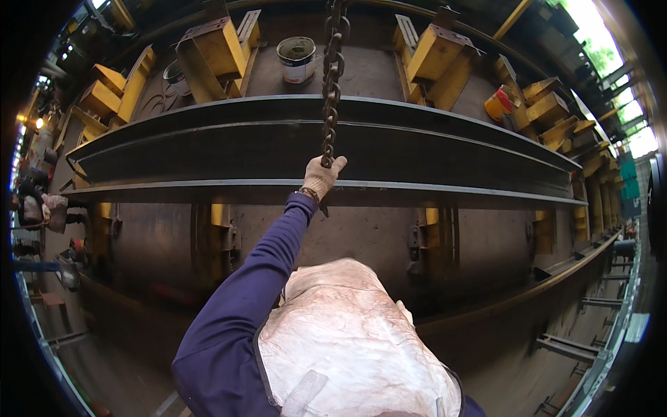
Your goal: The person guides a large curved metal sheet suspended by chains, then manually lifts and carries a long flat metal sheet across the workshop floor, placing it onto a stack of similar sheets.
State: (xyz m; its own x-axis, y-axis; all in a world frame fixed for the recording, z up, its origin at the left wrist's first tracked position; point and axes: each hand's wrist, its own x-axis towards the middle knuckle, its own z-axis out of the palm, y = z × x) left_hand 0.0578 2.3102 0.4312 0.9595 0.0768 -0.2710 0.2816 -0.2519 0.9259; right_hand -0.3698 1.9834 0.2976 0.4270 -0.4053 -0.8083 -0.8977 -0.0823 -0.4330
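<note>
My left hand point(321, 177), in a pale work glove, is closed round a heavy steel chain point(331, 104) that hangs down from the upper edge. Its thumb points up to the right. A short dark end piece point(324, 207) shows just below the wrist; I cannot tell if it is a hook. Behind the hand a long dark steel beam point(229, 149) with bright flange edges lies across the view. My left arm, in a purple sleeve, reaches forward. My right hand does not show; a pale tip sticks out beside my whitish apron point(347, 340), too unclear to name.
Yellow steel supports point(221, 52) stand behind the beam, with more at the right point(438, 59). A white bucket point(297, 61) and a red-and-yellow bucket point(500, 103) stand on the far side. A long rail point(514, 299) runs across the near side. At the far left is clutter.
</note>
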